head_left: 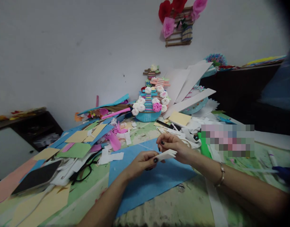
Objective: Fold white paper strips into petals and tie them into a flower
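My left hand [146, 161] pinches a small folded wad of white paper [167, 154] between thumb and fingers, its layered end fanning out to the right. Just behind that paper is my right hand [172, 145], with a bracelet on the wrist and its thumb and fingers drawn together. A thin white strand [146, 146] runs leftward from near these fingertips; whether they grip it is unclear. Both hands hover over a large blue sheet [154, 181] spread on the table.
Paper guitars with white flowers [148, 107] lean against the wall. Coloured paper pieces [75, 149], a dark tablet-like slab [38, 178] and eyeglasses [84, 173] lie to the left. Black scissors or pens [165, 124], a green roll [204, 145] and white scraps [198, 126] crowd the right.
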`<state>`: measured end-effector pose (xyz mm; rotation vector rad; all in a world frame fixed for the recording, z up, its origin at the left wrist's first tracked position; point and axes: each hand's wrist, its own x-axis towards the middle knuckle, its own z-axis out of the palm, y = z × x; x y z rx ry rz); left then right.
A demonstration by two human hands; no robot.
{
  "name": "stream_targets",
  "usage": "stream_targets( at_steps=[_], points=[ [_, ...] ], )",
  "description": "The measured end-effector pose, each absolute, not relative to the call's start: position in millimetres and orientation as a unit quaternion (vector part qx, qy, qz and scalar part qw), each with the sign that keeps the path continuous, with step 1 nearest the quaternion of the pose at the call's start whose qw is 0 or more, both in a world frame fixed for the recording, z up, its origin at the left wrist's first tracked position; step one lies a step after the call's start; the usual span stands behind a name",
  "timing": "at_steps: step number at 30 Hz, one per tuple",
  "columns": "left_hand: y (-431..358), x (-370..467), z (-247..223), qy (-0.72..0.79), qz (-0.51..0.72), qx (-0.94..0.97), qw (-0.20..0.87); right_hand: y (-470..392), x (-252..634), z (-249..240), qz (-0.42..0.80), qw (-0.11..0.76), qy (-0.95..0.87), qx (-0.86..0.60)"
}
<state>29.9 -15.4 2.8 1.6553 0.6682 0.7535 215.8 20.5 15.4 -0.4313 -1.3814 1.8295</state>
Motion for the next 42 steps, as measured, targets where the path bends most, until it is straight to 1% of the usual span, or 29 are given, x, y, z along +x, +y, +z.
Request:
stream_targets(
  at_steps=[6, 10, 15, 18, 21, 23, 26, 29, 33, 36, 42],
  points=[
    [-18, 32, 4, 0.290, 0.286, 0.692, 0.596, 18, 219, 19, 0.705, 0.364, -0.583, -0.172],
    [-19, 32, 7, 0.295, 0.289, 0.690, 0.594, 20, 223, 25, 0.681, 0.358, -0.616, -0.171],
    [-19, 31, 8, 0.299, 0.290, 0.687, 0.595, 17, 224, 25, 0.704, 0.322, -0.613, -0.159],
    [-20, 31, 7, 0.299, 0.280, 0.684, 0.603, 21, 223, 18, 0.688, 0.323, -0.613, -0.217],
    [-19, 31, 8, 0.297, 0.278, 0.684, 0.606, 31, 225, 11, 0.626, 0.320, -0.641, -0.306],
    [-17, 31, 7, 0.298, 0.289, 0.688, 0.595, 37, 228, 10, 0.589, 0.315, -0.672, -0.320],
    [-12, 30, 3, 0.292, 0.344, 0.678, 0.580, 40, 234, 14, 0.584, 0.313, -0.703, -0.258],
    [-8, 28, -1, 0.280, 0.383, 0.655, 0.588, 36, 235, 20, 0.615, 0.309, -0.701, -0.188],
    [-10, 29, -3, 0.261, 0.316, 0.666, 0.624, 25, 230, 26, 0.666, 0.268, -0.679, -0.152],
    [-12, 31, -3, 0.282, 0.315, 0.662, 0.619, 21, 228, 25, 0.673, 0.231, -0.689, -0.136],
    [-14, 35, -3, 0.320, 0.297, 0.674, 0.596, 28, 229, 18, 0.646, 0.228, -0.719, -0.118]
  ],
)
